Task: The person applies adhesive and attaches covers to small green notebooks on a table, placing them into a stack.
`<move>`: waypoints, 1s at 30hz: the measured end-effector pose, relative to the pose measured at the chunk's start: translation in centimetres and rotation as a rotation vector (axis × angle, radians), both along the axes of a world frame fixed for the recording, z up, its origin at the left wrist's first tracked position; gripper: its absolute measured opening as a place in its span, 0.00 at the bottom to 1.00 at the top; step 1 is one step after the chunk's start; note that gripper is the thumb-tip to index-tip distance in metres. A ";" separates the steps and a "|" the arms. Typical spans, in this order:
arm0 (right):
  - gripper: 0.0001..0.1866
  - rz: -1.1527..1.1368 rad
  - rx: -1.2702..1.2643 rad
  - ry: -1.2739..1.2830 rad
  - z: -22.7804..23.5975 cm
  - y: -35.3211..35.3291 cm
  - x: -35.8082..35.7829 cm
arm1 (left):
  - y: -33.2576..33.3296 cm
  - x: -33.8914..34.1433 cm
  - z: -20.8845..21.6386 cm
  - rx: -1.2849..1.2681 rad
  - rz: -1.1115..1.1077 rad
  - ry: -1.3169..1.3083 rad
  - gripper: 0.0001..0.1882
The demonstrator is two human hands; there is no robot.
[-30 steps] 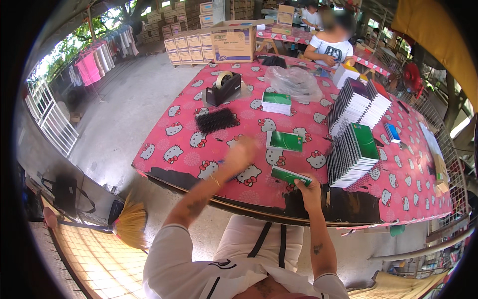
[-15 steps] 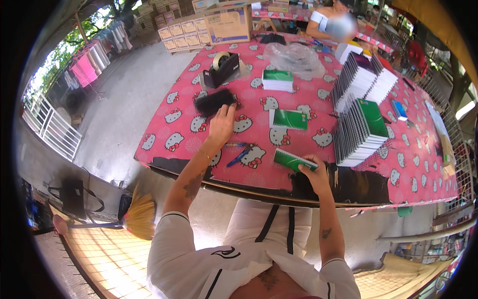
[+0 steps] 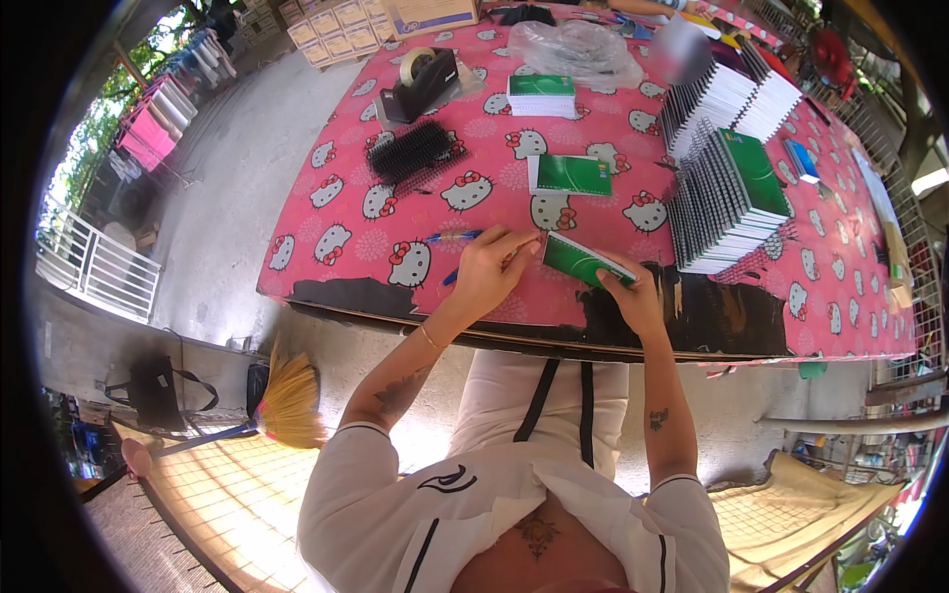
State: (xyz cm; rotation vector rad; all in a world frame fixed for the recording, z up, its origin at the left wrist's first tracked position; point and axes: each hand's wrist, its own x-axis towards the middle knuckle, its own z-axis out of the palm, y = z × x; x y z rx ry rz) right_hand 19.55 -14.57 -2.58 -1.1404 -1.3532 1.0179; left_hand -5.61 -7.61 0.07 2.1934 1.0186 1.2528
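Observation:
My right hand (image 3: 638, 295) grips a small green-covered notebook (image 3: 578, 259) at its right end, thumb on the cover, above the near table edge. Close to the notebook's left end is my left hand (image 3: 494, 265), fingertips pinched together; anything between them is too small to make out. Blue pens (image 3: 455, 236) lie beside and partly under the left hand. Farther off sits a pile of black spiral binding coils (image 3: 410, 153). Another green notebook (image 3: 573, 175) lies flat beyond the held one, and a short stack of green notebooks (image 3: 541, 96) stands behind it.
Tall stacks of spiral-bound notebooks (image 3: 732, 203) rise on the right, near a small blue box (image 3: 802, 161). A black tape dispenser (image 3: 420, 84) stands at the far left of the pink table (image 3: 346, 212), with clear plastic (image 3: 578, 54) behind. A broom (image 3: 290, 400) leans below left.
My left hand has left the pile of black coils and come nearer, toward the notebook's left end. The right hand still holds the notebook. The whole view has tilted downward.

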 end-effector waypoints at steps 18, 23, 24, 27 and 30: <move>0.16 0.047 -0.013 0.006 0.0 0.0 0.3 | 4.3 -0.3 3.6 -0.110 -0.440 0.269 0.13; 0.16 -0.016 -0.055 0.160 1.1 -1.1 -1.1 | 1.2 1.8 4.8 0.233 -0.152 0.560 0.25; 0.16 -0.046 -0.053 0.185 1.6 -1.2 -1.6 | -0.1 2.3 4.2 0.287 -0.073 0.567 0.29; 0.17 -0.121 -0.080 0.193 2.5 -2.2 -2.4 | -4.2 2.6 -0.4 0.352 0.068 0.569 0.38; 0.17 -0.132 -0.087 0.153 2.9 -2.6 -2.4 | -3.9 2.7 -0.6 0.338 0.094 0.559 0.42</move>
